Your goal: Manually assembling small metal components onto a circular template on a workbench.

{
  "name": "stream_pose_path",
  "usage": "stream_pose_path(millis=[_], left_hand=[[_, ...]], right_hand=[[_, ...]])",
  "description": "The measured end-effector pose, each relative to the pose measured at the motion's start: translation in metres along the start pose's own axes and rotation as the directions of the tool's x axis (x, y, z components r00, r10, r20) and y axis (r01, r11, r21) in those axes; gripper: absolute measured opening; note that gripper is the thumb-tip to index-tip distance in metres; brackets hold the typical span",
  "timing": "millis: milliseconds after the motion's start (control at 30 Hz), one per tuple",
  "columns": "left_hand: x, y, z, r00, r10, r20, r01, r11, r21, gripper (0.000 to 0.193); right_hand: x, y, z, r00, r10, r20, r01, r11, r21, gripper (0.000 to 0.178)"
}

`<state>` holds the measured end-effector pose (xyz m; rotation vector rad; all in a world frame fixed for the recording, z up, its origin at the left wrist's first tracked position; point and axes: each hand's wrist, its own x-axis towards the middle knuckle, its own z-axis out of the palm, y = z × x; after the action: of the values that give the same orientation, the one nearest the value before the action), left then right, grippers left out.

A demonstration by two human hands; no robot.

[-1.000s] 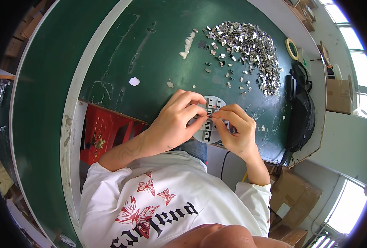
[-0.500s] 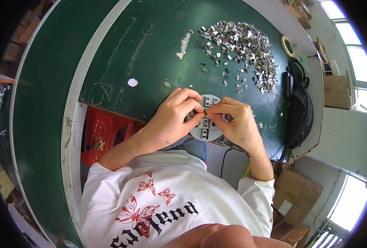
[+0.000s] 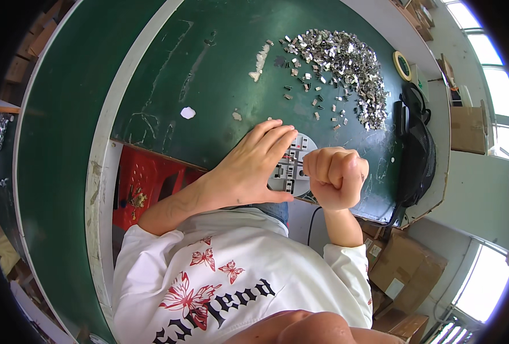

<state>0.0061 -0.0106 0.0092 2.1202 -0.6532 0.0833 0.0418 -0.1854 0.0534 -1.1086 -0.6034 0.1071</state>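
A round light-grey plate (image 3: 302, 184) carrying small rectangular blocks with dark slots lies at the near edge of the green bench. My left hand (image 3: 248, 160) is spread over its left side, fingertips by the far rim and thumb along the near rim. Its fingers are stretched out, and part of the plate is hidden under them. Over the plate's right side my right hand (image 3: 337, 178) is closed in a fist. Whether anything is inside that fist is hidden. A big heap of small shiny metal clips (image 3: 352, 71) lies beyond the plate, with loose ones scattered toward it.
A roll of yellowish tape (image 3: 402, 66) and a black mesh bag (image 3: 417, 149) lie along the bench's right side. A white scrap (image 3: 188, 113) is on the green top (image 3: 151, 69). Beneath the bench at left stands a red plastic stool (image 3: 145, 180); cardboard boxes (image 3: 406, 264) stand at right.
Both hands were pinching together over the plate. They have parted: the left has spread across the plate, while the right has moved right and closed into a fist.
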Motion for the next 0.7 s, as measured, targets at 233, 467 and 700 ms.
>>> stream_pose_path(millis=[233, 467, 700], left_hand=[[0.002, -0.002, 0.0, 0.999, 0.032, -0.008, -0.032, 0.999, -0.017, 0.1], [-0.001, 0.001, 0.0, 1.0, 0.03, 0.002, -0.03, 0.999, -0.026, 0.104], [0.0, 0.002, 0.002, 0.998, 0.063, 0.025, -0.065, 0.996, 0.059, 0.11]], right_hand=[[0.002, 0.007, 0.011, 0.993, -0.097, 0.07, 0.115, 0.932, -0.344, 0.049], [0.0, 0.0, 0.002, 0.998, -0.05, 0.028, 0.055, 0.968, -0.245, 0.046], [0.013, -0.025, -0.009, 0.999, -0.04, -0.032, 0.037, 0.995, -0.094, 0.041]])
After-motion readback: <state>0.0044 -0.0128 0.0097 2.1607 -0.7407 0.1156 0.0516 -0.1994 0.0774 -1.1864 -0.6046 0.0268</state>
